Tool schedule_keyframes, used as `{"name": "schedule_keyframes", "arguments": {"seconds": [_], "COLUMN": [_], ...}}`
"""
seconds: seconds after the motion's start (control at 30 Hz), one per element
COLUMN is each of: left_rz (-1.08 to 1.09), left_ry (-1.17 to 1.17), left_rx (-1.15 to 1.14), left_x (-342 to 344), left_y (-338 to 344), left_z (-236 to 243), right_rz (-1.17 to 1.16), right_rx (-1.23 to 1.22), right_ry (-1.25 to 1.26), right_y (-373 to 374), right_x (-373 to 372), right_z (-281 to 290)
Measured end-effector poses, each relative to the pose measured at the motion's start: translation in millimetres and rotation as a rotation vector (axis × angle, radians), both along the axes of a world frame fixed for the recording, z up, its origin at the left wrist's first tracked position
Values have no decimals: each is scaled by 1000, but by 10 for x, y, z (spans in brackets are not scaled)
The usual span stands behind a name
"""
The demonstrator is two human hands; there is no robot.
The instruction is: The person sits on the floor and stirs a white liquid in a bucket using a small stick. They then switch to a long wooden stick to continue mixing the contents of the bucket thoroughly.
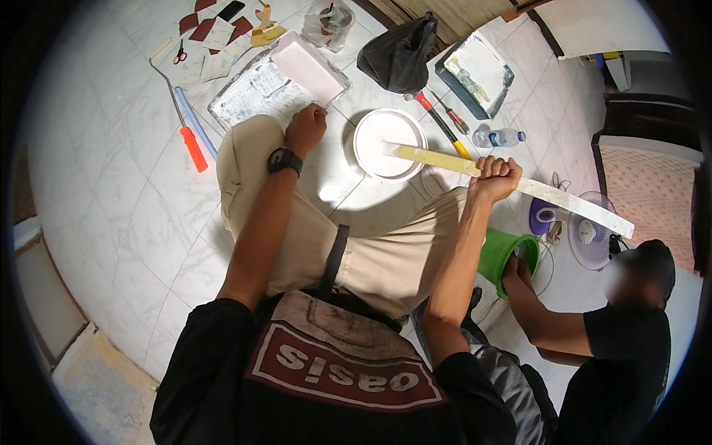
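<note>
A long flat wooden stick (552,197), pale yellow toward its lower end, runs down into a white bucket (357,165) of pale, whitish paint (386,137). My right hand (498,178) is wrapped round the stick near its middle, to the right of the bucket. By my left knee, my left hand (306,127) is loosely curled with nothing visible in it, a black watch on its wrist. Just beyond that hand lies a paint tray (259,96), smeared white, with a pool of pale pinkish paint (310,68) at its far end.
A co-worker (630,334) at the right reaches into a green bucket (497,256). Beyond the white bucket are a black plastic bag (399,53), a second tray (476,74), a red-and-yellow-handled tool (443,124) and a water bottle (498,138). A red-handled roller frame (193,150) lies left.
</note>
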State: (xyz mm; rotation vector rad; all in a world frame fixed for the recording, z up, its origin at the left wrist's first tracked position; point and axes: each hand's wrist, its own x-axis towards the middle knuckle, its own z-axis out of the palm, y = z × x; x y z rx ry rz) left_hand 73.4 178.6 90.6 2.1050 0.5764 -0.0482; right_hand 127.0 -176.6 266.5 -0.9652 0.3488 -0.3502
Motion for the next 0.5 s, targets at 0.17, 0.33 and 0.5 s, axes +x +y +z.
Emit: {"name": "schedule_keyframes", "arguments": {"seconds": [0.17,0.33,0.5], "left_rz": [9,4,9], "left_ry": [-42,2,-6], "left_rx": [25,-6,-43], "left_x": [27,21,12], "left_y": [-17,-28,-8], "left_z": [-40,64,46], "right_rz": [60,167,404], "right_rx": [-35,-169,-202], "right_ry": [-88,-161,-212], "right_y": [44,351,657], "right_x": [3,-189,-320], "right_z": [526,912,780]}}
